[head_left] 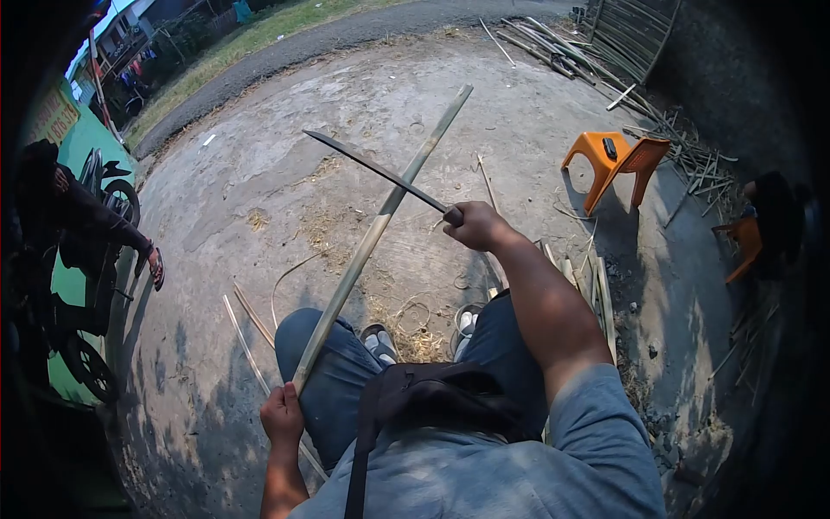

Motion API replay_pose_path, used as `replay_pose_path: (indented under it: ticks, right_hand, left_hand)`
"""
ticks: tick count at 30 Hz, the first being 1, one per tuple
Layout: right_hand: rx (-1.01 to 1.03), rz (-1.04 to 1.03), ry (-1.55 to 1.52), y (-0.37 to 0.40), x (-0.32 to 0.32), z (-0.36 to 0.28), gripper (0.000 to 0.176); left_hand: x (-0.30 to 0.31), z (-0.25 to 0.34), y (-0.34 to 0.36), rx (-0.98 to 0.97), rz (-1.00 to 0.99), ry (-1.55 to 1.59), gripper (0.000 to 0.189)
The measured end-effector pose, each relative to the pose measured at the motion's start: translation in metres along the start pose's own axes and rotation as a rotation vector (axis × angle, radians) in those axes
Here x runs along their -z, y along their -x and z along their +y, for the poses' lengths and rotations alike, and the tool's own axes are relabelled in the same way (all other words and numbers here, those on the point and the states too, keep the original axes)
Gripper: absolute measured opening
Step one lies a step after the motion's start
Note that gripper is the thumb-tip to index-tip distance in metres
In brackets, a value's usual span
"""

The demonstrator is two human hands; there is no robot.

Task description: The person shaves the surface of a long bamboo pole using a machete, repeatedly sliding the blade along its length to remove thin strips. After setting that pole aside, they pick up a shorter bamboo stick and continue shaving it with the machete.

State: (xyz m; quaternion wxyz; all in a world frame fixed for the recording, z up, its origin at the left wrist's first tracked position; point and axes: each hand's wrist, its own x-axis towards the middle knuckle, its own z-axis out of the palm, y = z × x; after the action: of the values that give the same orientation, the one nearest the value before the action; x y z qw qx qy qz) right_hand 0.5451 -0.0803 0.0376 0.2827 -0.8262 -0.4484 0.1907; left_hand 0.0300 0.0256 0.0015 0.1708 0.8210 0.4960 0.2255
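A long pale green bamboo strip (359,259) slants from my lap up and to the right. My left hand (282,415) is closed around its lower end, beside my left knee. My right hand (478,227) grips the dark handle of a long machete (372,166). The blade points up and left and crosses the upper part of the strip; whether the two touch I cannot tell. Below my right arm lie several split bamboo pieces (605,303), and thin strips (248,342) lie on the ground left of my knee.
An orange plastic chair (596,156) with a dark object on it stands at the right. Bamboo poles (562,56) and scraps (700,169) lie behind it. At the left are a person's leg (108,221) and a parked motorcycle (86,346). Another person (769,216) is at the far right.
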Motion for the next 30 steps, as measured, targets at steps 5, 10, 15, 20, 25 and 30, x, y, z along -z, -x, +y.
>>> replay_pose_path:
  ticks: [5,10,15,20,25,30]
  right_hand:
    - [0.107,-0.157,0.162,0.015,-0.006,-0.021,0.029]
    - [0.340,-0.210,0.314,0.027,-0.013,-0.047,0.022]
    - [0.010,-0.060,0.077,0.001,0.010,-0.007,0.025]
    - [-0.131,-0.069,0.105,0.010,0.019,-0.013,0.036]
    - [0.059,-0.325,0.079,0.035,0.030,-0.030,0.054]
    - [0.116,-0.343,-0.029,0.029,0.043,-0.014,0.056]
  left_hand:
    - [0.002,0.004,-0.001,0.013,-0.028,-0.009,0.056]
    - [0.001,0.003,-0.002,-0.011,-0.020,0.007,0.056]
    - [-0.001,-0.003,0.000,-0.005,-0.019,0.028,0.055]
    - [0.003,0.007,0.002,-0.042,0.033,-0.133,0.053]
    - [0.003,0.015,0.006,-0.056,0.086,-0.241,0.051]
    - [-0.006,0.004,0.008,-0.085,0.140,-0.239,0.050]
